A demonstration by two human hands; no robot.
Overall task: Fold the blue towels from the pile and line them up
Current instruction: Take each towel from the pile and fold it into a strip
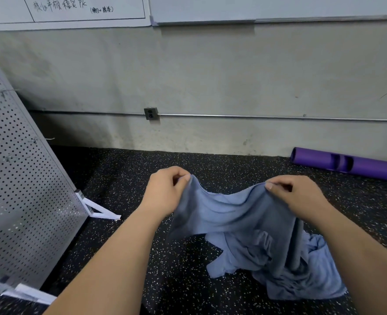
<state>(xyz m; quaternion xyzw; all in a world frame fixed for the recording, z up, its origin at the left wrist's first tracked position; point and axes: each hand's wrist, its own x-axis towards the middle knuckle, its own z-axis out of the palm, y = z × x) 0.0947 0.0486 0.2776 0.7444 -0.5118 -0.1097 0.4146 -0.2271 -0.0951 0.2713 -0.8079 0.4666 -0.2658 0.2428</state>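
A blue towel (228, 212) hangs in the air between my two hands, its top edge sagging in the middle. My left hand (165, 192) pinches the towel's left upper corner. The right upper corner is pinched by my right hand (299, 196). Below and to the right, a crumpled pile of blue towels (301, 269) lies on the dark speckled floor (176, 258). The held towel's lower part drapes down onto or in front of that pile; I cannot tell which.
A perforated metal panel (17, 189) on white feet leans at the left. A purple roller (347, 164) lies by the wall at the right. The grey wall (210, 76) with a pipe and socket box (151, 113) closes the far side.
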